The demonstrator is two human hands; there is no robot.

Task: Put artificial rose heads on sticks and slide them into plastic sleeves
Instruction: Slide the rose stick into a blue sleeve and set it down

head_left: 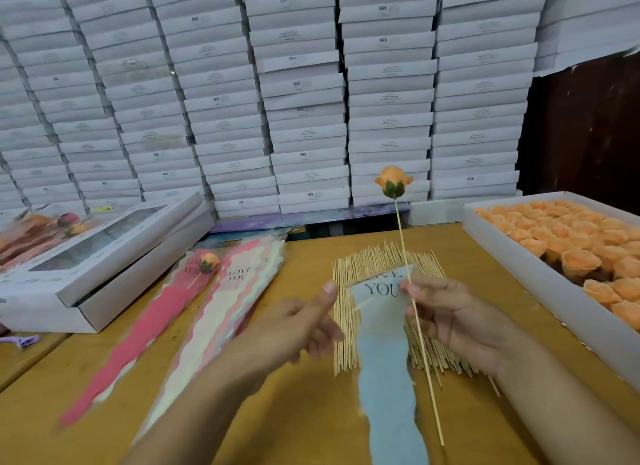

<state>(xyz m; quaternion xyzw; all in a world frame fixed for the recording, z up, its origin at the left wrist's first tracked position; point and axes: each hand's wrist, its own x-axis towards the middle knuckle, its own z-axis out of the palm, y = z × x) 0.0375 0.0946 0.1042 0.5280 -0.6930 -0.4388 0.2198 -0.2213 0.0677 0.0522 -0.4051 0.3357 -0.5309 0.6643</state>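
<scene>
Rose stick pinched in right hand fingers, head up

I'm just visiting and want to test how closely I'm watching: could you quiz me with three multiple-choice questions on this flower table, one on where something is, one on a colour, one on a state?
1. Where is the tray of loose rose heads?
A. Right side of the table
B. Left side
C. On the floor

2. What colour is the sleeve lying on the pile of sticks?
A. Red
B. Pale blue
C. Green

3. The stick in the right hand:
A. Bare
B. Broken
C. Topped with an orange rose head

Answers: 1 A, the tray sits along the right edge. 2 B, it looks pale blue. 3 C, the head sits on the tip.
</scene>
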